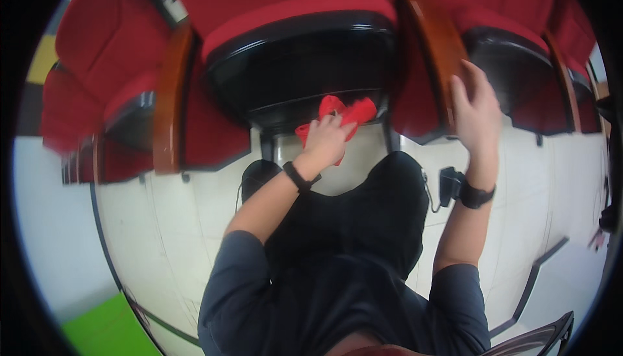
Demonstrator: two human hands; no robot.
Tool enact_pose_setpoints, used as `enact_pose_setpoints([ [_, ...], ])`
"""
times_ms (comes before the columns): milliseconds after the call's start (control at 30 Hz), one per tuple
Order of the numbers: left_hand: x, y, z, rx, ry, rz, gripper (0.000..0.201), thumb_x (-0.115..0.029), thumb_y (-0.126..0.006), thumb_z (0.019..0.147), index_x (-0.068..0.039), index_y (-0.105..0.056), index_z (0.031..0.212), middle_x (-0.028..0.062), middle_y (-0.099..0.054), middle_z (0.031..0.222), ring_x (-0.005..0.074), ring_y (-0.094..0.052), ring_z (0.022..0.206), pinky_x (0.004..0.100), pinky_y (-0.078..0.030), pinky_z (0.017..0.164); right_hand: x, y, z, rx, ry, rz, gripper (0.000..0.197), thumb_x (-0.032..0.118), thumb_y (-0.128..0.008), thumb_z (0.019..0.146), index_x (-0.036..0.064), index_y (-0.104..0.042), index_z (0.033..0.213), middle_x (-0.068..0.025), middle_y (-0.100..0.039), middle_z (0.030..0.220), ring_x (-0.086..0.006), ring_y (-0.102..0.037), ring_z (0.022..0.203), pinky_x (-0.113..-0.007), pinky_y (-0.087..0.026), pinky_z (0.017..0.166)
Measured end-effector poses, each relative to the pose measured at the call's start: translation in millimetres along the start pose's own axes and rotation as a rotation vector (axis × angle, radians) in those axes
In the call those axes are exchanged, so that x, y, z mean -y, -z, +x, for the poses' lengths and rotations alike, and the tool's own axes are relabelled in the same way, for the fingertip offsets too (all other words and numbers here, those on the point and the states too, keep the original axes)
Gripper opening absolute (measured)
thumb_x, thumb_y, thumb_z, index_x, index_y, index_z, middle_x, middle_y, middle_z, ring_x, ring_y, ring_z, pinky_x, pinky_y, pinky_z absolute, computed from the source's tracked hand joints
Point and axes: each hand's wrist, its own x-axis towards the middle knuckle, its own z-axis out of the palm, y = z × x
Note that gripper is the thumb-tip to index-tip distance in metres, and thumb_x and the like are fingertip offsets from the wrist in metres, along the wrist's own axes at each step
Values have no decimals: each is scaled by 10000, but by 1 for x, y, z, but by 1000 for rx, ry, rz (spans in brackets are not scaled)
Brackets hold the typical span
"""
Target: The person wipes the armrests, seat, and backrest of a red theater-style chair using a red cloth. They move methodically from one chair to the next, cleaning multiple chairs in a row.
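Observation:
My left hand (324, 141) is closed on a bunched red cloth (358, 113), held at the lower front of the middle folding seat (305, 58). The seat's underside is glossy black and its back is red. Part of the cloth is hidden under my fingers. My right hand (479, 113) is at the front end of the wooden armrest (431, 32) to the right of that seat. Its thumb and fingers are apart, with nothing in them. Whether it presses on the wood is hard to tell.
More red seats stand on the left (110, 51) and right (503, 38), with another wooden armrest (170, 103) between the left and middle ones. Pale tiles cover the floor (169, 226). Below left is a green panel (107, 327). My knees are close to the middle seat.

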Motion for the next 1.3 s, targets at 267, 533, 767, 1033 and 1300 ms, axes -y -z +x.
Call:
enact_pose_setpoints([
  [267, 126, 22, -110, -743, 721, -456, 739, 36, -584, 843, 18, -371, 1550, 325, -490, 1425, 470, -519, 1311, 446, -440, 1103, 4, -3, -1, 19, -71, 44, 442, 376, -595, 1016, 117, -638, 1372, -157, -694, 1310, -314, -653, 1243, -384, -491, 1031],
  [533, 167, -66, -89, -631, 926, -475, 719, -82, -653, 833, 38, -422, 1503, 333, -511, 1435, 465, -494, 1344, 447, -418, 1136, -3, -5, 0, 28, -78, 11, 482, 434, -561, 1031, 161, -612, 1424, -144, -661, 1383, -323, -609, 1315, -410, -461, 1099],
  [767, 188, -45, -91, -585, 956, -906, 702, -129, -651, 846, 49, -446, 1492, 278, -606, 1356, 385, -585, 1277, 408, -461, 1078, 1, 0, -4, 36, -17, -41, 521, 472, -526, 1038, 159, -590, 1450, -161, -666, 1365, -326, -632, 1278, -421, -493, 1053],
  [1033, 175, 87, -56, -1039, 700, -1262, 599, -123, -557, 903, 70, -496, 1467, 165, -681, 1213, 219, -644, 1102, 350, -505, 965, 7, 4, -10, 39, -19, -153, 510, 467, -512, 1041, 161, -600, 1440, -146, -665, 1370, -342, -626, 1273, -425, -485, 1057],
  [1300, 51, 182, 25, -673, 526, -39, 600, -204, -632, 828, -61, -591, 1409, 236, -609, 1302, 424, -647, 1124, 474, -575, 899, 12, 8, -8, 45, -27, -160, 522, 490, -511, 1018, 187, -606, 1432, -138, -653, 1384, -360, -622, 1263, -433, -491, 1053],
])
